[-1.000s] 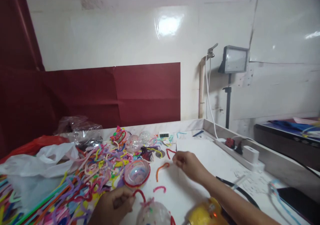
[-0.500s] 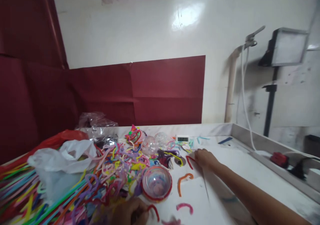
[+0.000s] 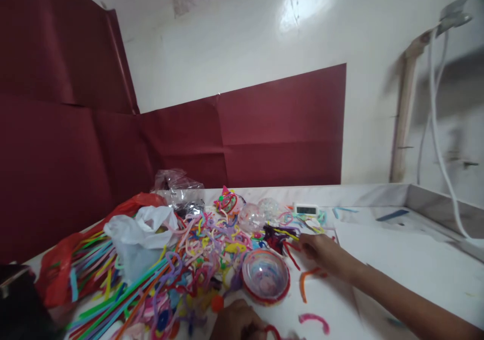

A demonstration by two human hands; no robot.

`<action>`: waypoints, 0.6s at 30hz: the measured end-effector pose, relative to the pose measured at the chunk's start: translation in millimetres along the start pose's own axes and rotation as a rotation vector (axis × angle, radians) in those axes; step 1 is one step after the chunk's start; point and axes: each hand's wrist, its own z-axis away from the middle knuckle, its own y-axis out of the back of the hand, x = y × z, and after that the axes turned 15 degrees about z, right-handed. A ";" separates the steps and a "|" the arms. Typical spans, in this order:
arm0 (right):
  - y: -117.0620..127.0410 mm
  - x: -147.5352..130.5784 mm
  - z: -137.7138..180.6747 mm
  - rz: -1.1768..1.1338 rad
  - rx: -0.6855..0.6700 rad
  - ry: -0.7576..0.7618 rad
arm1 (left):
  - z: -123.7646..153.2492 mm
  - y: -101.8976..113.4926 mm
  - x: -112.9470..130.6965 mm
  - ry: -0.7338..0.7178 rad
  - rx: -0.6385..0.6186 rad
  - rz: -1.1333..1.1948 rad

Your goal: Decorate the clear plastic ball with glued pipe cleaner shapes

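Observation:
My left hand (image 3: 239,322) is low at the frame's bottom edge, fingers closed on a curved red pipe cleaner (image 3: 273,331), partly cut off by the frame. Farther up and right, my right hand (image 3: 315,251) pinches a bent red pipe cleaner (image 3: 291,257), which sticks out left of the fingertips. Between the hands stands a clear bowl (image 3: 265,275) with a red rim. Just below my right hand lies an orange pipe cleaner (image 3: 303,285), and nearer me a pink one (image 3: 314,321).
Mixed pipe cleaners (image 3: 206,259) heap on the left, beside a white plastic bag (image 3: 139,239) and a red bag (image 3: 62,267). Behind are clear balls (image 3: 252,216), a decorated ball (image 3: 229,203) and a small digital display (image 3: 306,209). A blue strip (image 3: 393,215) lies right.
The view has swung left. My right hand has drawn the red pipe cleaner left and nearer, towards the bowl. My left hand has shifted slightly right with its red piece.

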 end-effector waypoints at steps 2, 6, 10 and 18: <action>-2.8 -3.9 1.9 -0.025 0.010 0.036 | 0.4 -2.4 2.3 0.006 0.017 -0.023; -11.5 -6.1 3.3 -0.072 0.039 0.088 | 1.4 -8.2 9.9 0.040 0.049 -0.069; -25.8 -4.6 1.4 -0.134 0.079 0.143 | 2.3 -13.4 17.9 0.088 0.091 -0.103; -37.0 14.5 0.1 -0.244 0.148 0.158 | 5.2 -14.5 25.0 0.110 0.101 -0.154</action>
